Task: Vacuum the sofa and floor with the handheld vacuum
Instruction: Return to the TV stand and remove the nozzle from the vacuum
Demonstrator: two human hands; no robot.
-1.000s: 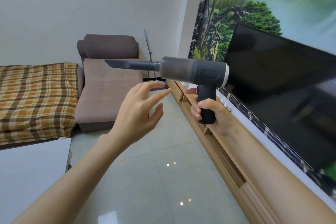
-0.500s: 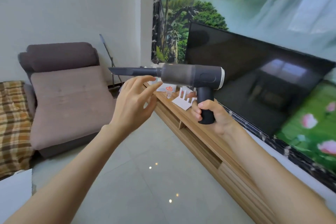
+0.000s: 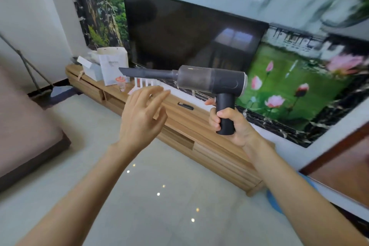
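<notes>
Beside television (image 3: 189, 32), paper bag (image 3: 113, 66) lettering blurred; right hand (image 3: 231, 124) grips vacuum (image 3: 209, 81).

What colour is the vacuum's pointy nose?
Dark grey, like the handheld vacuum's body; the nozzle shows clearly in the head view.

The long wooden TV cabinet (image 3: 179, 124) ran low along the wall, sitting right on the glossy light tile floor (image 3: 159, 195). On its top, at the far left end, there was an open white box (image 3: 89, 68) with a white paper bag (image 3: 113, 66) just beside it, and a small cup with an orange label (image 3: 121, 83) in front of the bag. A white rack-looking thing (image 3: 143, 83) stood near the cup. Further along lay a small black object (image 3: 185, 106), and the big dark TV (image 3: 189, 34) stood behind it all.
</notes>
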